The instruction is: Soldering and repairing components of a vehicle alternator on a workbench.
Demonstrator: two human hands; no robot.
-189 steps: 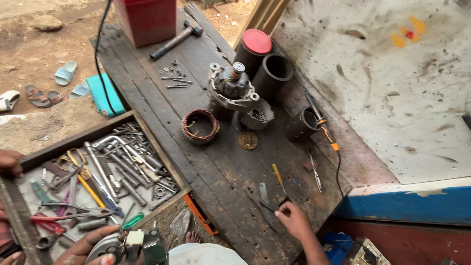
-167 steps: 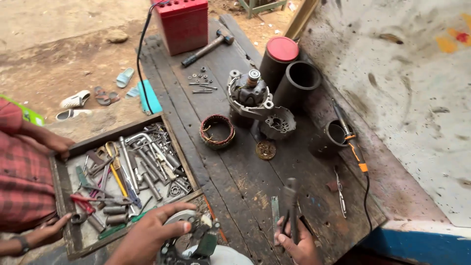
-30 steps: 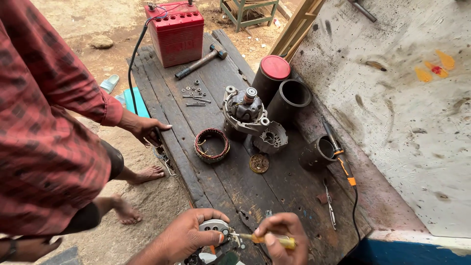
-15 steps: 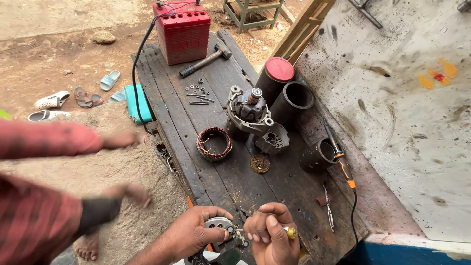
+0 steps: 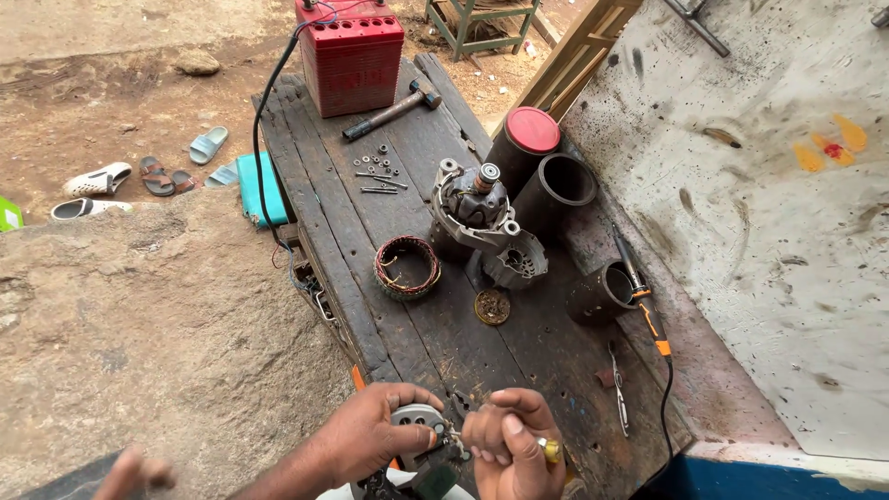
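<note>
While I bend over the near end of the dark plank counter (image 5: 370,241), my left hand (image 5: 370,435) has its grip clamped around a small grey metal housing (image 5: 419,421). My right hand (image 5: 509,444) is closed on a yellow-handled screwdriver (image 5: 550,451), its tip hidden at the housing. Farther up the counter lie a copper-wound stator ring (image 5: 407,267), a stripped alternator body (image 5: 482,218), a hammer (image 5: 394,109) and a red battery (image 5: 350,51).
</note>
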